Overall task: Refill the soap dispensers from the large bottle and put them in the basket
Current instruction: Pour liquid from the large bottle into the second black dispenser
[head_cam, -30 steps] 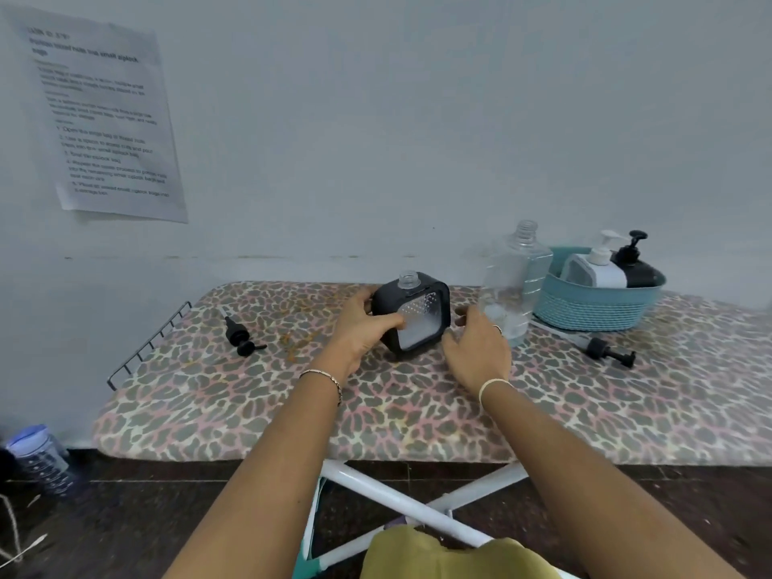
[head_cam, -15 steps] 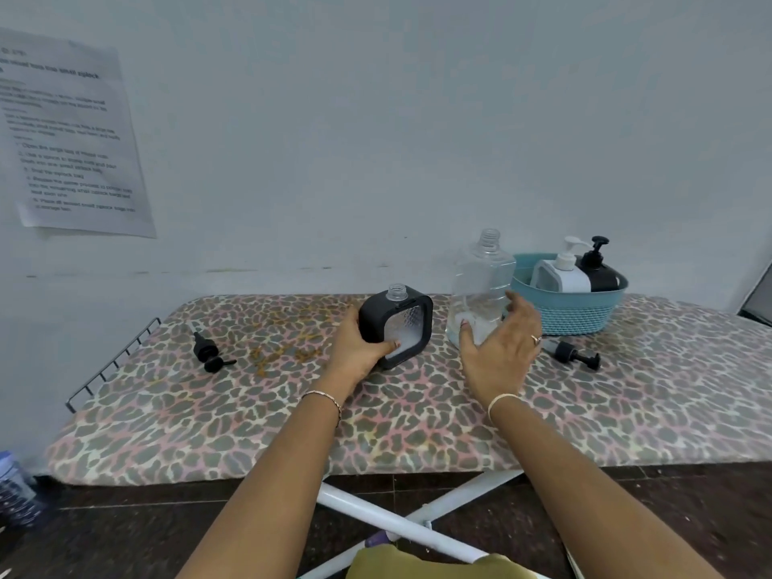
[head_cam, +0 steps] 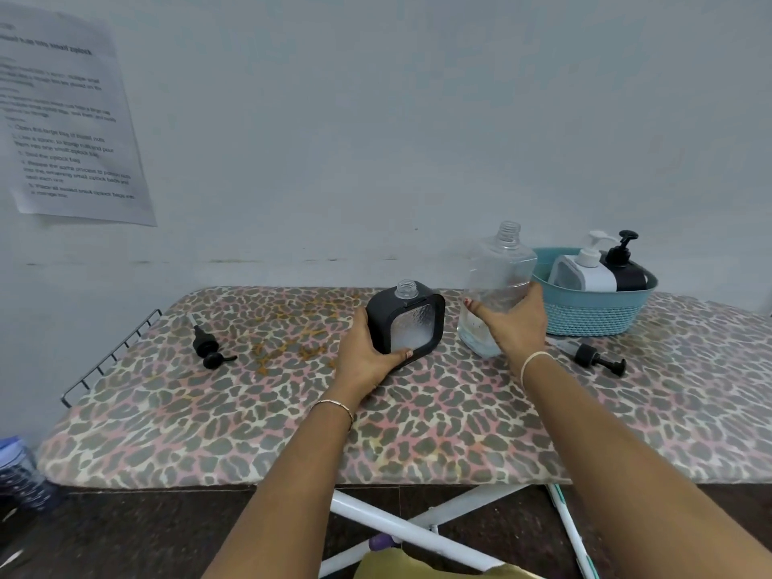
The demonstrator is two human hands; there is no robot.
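The square black soap dispenser (head_cam: 411,323) stands on the middle of the ironing board (head_cam: 209,420), its long axis upright, its open clear neck pointing up and its frosted window facing the near side. The left hand (head_cam: 363,357) grips its lower left corner, thumb curled across the front bottom edge. Just to its right the large clear bottle (head_cam: 497,277) stands nearly upright, uncapped neck up, with a little clear liquid at its base. The right hand (head_cam: 511,323) wraps round its lower half, thumb on the near face and fingers round the right side. The board wears a leopard-print cover with orange stains (head_cam: 292,332) and stands against a pale wall (head_cam: 376,119) bearing a printed sheet (head_cam: 71,131). At far right a teal basket (head_cam: 593,315) holds a white dispenser (head_cam: 585,271) and a second black one (head_cam: 624,273). A loose black pump (head_cam: 597,358) lies near the basket, and another pump (head_cam: 209,346) lies well to the left.
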